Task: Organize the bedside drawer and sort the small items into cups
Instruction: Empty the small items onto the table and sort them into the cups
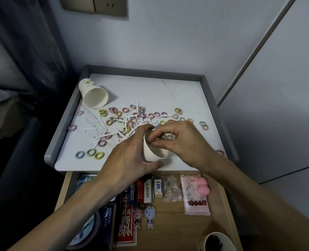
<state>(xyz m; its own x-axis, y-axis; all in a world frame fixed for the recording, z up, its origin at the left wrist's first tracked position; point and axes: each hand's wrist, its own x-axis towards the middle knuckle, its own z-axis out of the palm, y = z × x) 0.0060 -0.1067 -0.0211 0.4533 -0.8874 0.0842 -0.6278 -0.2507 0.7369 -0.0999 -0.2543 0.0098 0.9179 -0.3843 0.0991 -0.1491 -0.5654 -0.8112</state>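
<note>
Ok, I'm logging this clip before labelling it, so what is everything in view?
tipped paper cup: one, cream, tabletop back left
held paper cup: one, cream, tabletop front
hair ties: many, pastel, scattered over tabletop
floss picks: several, white, among hair ties
tabletop: one, white, grey rim
drawer: one, wooden, open below
eraser: one, white-blue, drawer back
pink packet: one, drawer right
keychain figures: two, drawer middle
left hand: grips held paper cup
right hand: fingers pinched at its mouth, contents hidden
</note>
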